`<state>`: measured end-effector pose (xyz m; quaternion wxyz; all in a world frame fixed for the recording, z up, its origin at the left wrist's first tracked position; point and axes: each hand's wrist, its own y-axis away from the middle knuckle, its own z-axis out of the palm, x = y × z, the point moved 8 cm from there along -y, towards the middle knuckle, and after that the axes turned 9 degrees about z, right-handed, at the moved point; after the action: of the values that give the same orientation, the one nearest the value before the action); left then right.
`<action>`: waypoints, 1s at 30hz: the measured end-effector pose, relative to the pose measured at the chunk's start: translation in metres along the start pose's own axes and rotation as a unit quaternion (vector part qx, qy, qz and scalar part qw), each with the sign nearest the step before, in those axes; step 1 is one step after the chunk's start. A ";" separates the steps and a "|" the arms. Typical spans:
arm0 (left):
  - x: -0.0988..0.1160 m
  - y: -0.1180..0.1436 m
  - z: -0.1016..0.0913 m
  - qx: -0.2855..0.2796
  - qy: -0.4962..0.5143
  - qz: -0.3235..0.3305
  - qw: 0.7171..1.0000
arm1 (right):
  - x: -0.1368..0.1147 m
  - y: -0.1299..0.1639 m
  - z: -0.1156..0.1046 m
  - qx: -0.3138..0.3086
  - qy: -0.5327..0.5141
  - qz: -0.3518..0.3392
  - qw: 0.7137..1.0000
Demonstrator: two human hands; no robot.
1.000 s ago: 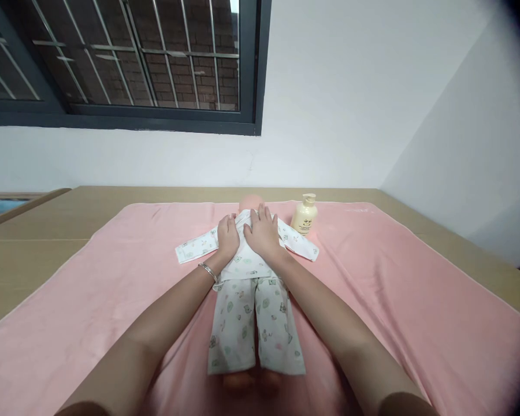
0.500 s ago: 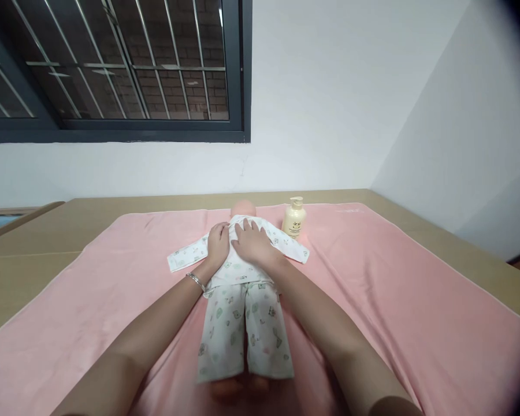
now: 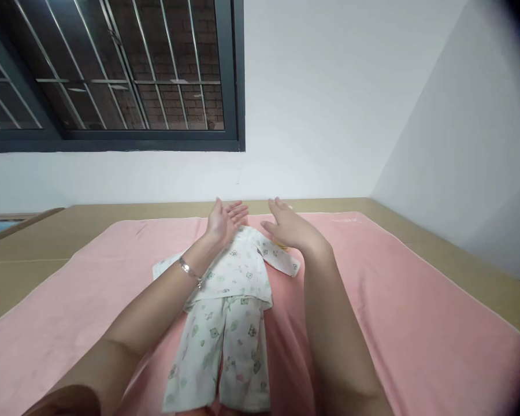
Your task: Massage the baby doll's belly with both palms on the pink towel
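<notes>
A baby doll in a white printed top [image 3: 238, 268] and matching trousers [image 3: 225, 346] lies on a pink blanket [image 3: 355, 283], its feet toward me. My left hand [image 3: 226, 221], a silver bracelet at the wrist, is raised over the doll's upper end, palm turned inward and fingers spread. It hides the doll's head. My right hand [image 3: 291, 225] is lifted to the right of the doll's shoulder, fingers stretched and holding nothing. Behind it, the pump bottle is almost wholly hidden. A gap lies between the two hands.
The blanket covers a wooden surface [image 3: 30, 260] whose far edge meets a white wall [image 3: 312, 115]. A dark-framed window [image 3: 238, 75] with metal bars is at upper left. A side wall [image 3: 481, 162] rises on the right.
Both hands have lifted off the doll's top and moved apart, the right one further right, now in front of the pump bottle. The doll appears slightly lower and further left in view.
</notes>
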<state>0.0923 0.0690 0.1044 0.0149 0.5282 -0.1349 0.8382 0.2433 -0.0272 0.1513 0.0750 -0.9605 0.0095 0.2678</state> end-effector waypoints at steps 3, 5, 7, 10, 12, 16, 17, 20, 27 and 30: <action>-0.031 -0.004 0.039 -0.025 0.099 -0.160 0.982 | 0.023 -0.019 -0.014 0.081 -0.071 0.002 0.994; -0.045 -0.006 0.056 -0.017 0.135 -0.205 0.969 | 0.036 -0.030 -0.015 0.108 -0.110 0.008 0.988; -0.053 -0.009 0.069 -0.009 0.163 -0.217 0.962 | 0.048 -0.039 -0.009 0.106 -0.116 0.032 0.987; -0.062 -0.013 0.079 0.004 0.191 -0.232 0.954 | 0.058 -0.047 0.002 0.083 -0.098 0.058 0.990; -0.067 -0.013 0.082 0.009 0.198 -0.242 0.950 | 0.060 -0.049 0.006 0.079 -0.082 0.068 0.991; -0.069 -0.006 0.079 0.013 0.198 -0.252 0.947 | 0.057 -0.050 0.008 0.086 -0.037 0.083 0.992; -0.069 0.000 0.077 0.008 0.197 -0.259 0.945 | 0.054 -0.049 0.008 0.090 -0.024 0.086 0.992; -0.065 0.027 0.068 -0.022 0.189 -0.306 0.933 | 0.036 -0.042 0.005 0.116 -0.003 0.085 0.990; 0.012 0.088 0.032 -0.020 0.234 -0.280 0.931 | -0.067 0.008 0.020 0.111 -0.076 -0.103 0.986; 0.060 0.100 0.023 -0.082 0.276 -0.238 0.928 | -0.113 0.037 0.037 0.151 -0.008 -0.161 0.975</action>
<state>0.0693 -0.0404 0.1461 0.2938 0.2900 -0.0636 0.9086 0.1258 -0.0605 0.1731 0.2612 -0.9249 -0.1054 0.2554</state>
